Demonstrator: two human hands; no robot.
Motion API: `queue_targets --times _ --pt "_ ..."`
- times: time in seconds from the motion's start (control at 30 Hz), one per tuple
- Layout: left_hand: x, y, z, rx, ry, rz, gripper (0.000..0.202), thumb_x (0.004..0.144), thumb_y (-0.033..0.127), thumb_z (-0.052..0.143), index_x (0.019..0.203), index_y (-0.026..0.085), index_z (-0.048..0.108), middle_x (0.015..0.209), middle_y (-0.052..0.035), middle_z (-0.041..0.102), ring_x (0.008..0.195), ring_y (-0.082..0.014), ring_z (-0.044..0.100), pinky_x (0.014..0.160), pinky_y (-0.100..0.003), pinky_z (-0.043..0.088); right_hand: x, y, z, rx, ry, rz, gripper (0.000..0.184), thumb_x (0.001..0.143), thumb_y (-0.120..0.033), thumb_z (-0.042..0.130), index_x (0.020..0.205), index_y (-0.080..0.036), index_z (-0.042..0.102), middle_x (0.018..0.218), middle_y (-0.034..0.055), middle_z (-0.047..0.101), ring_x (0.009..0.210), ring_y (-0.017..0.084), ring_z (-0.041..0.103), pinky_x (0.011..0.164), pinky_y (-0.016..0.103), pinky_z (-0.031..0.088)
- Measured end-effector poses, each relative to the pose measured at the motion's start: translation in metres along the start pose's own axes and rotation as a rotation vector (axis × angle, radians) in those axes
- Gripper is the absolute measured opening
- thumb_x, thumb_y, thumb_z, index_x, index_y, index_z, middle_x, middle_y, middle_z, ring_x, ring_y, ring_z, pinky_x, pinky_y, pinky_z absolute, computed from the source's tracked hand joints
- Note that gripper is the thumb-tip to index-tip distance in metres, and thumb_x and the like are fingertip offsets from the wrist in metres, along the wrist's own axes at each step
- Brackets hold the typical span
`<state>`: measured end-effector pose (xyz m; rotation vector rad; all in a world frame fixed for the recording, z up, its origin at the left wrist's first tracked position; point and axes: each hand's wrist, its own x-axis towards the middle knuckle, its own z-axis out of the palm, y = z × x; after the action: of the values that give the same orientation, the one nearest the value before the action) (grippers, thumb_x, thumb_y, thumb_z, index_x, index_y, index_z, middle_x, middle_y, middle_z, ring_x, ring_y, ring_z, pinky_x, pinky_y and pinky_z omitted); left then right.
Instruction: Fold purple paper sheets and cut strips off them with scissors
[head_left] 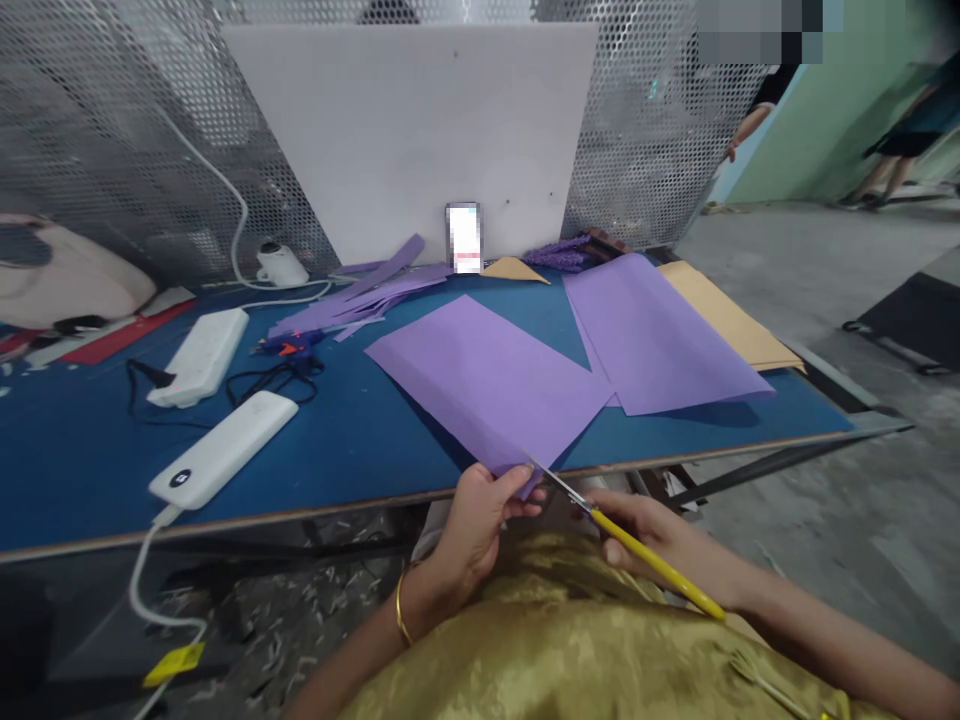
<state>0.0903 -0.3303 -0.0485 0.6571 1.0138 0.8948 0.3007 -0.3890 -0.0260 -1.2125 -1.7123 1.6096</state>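
Note:
My left hand (471, 530) pinches the near corner of a purple paper sheet (487, 380) that lies over the front edge of the blue table (360, 440). My right hand (660, 545) grips yellow-handled scissors (637, 548); their metal blades point up-left and meet the paper's near edge right beside my left fingers. A gold bangle sits on my left wrist.
A second purple sheet (652, 335) lies to the right over tan paper (731, 320). Purple strips (360, 295), a white power bank (223, 448), a white power strip (199, 355), black cables and a phone (463, 238) against a white board occupy the table. Other people stand at the far right.

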Motion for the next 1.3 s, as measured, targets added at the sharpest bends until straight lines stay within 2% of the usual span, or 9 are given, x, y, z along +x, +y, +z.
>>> queue_targets --times 0.17,0.4,0.5,0.63,0.83,1.1,1.3 --pt "0.001 0.0 -0.001 -0.004 -0.004 -0.003 0.023 0.065 0.028 0.084 0.079 0.011 0.075 0.078 -0.008 0.074 0.06 -0.0153 0.065 0.052 -0.024 0.054 0.001 0.001 0.0 0.009 0.011 -0.014 0.057 0.086 -0.07 0.061 0.107 -0.017 0.068 0.089 0.004 0.062 0.082 0.019 0.054 0.073 0.028 0.046" --pt "0.001 0.001 0.0 -0.008 -0.003 -0.028 0.024 0.063 0.026 0.086 0.077 0.009 0.075 0.076 -0.0081 0.073 0.06 -0.0151 0.065 0.053 -0.024 0.054 -0.005 0.001 -0.006 -0.129 0.004 -0.013 0.06 0.089 -0.071 0.054 0.115 -0.019 0.066 0.091 0.004 0.062 0.082 0.019 0.054 0.072 0.028 0.047" --pt "0.001 0.001 0.0 -0.011 -0.006 -0.021 0.025 0.064 0.026 0.085 0.078 0.009 0.075 0.078 -0.0089 0.074 0.061 -0.015 0.065 0.053 -0.024 0.054 -0.005 -0.005 -0.007 -0.165 -0.013 -0.021 0.06 0.09 -0.072 0.051 0.114 -0.019 0.064 0.089 0.0032 0.058 0.079 0.018 0.05 0.068 0.026 0.043" --pt "0.0 0.002 0.0 -0.003 -0.008 -0.012 0.026 0.064 0.028 0.085 0.078 0.01 0.075 0.078 -0.0084 0.073 0.062 -0.0151 0.065 0.054 -0.025 0.054 -0.003 -0.008 -0.006 -0.077 -0.059 -0.018 0.065 0.087 -0.078 0.048 0.108 -0.018 0.06 0.084 0.0004 0.05 0.073 0.015 0.041 0.064 0.026 0.037" --pt "-0.002 0.004 0.001 -0.003 -0.006 -0.017 0.033 0.061 0.032 0.087 0.081 0.01 0.074 0.078 -0.0066 0.072 0.061 -0.014 0.065 0.054 -0.024 0.054 -0.001 -0.002 -0.003 -0.061 -0.03 0.009 0.068 0.084 -0.082 0.05 0.099 -0.016 0.058 0.077 -0.0024 0.04 0.067 0.013 0.033 0.058 0.025 0.03" --pt "-0.002 0.003 0.0 0.006 -0.008 -0.019 0.036 0.059 0.035 0.088 0.08 0.01 0.074 0.077 -0.0064 0.071 0.061 -0.0139 0.065 0.053 -0.024 0.053 -0.002 0.001 0.0 -0.097 0.011 0.032 0.066 0.086 -0.08 0.049 0.09 -0.016 0.06 0.074 -0.0003 0.047 0.066 0.013 0.041 0.057 0.023 0.036" --pt "-0.003 0.002 -0.001 0.017 -0.015 -0.024 0.035 0.058 0.036 0.088 0.077 0.01 0.073 0.074 -0.0056 0.07 0.06 -0.0134 0.064 0.053 -0.024 0.053 -0.002 -0.011 -0.004 -0.214 0.001 0.029 0.07 0.088 -0.081 0.042 0.1 -0.015 0.063 0.079 0.0031 0.055 0.072 0.017 0.049 0.063 0.026 0.042"
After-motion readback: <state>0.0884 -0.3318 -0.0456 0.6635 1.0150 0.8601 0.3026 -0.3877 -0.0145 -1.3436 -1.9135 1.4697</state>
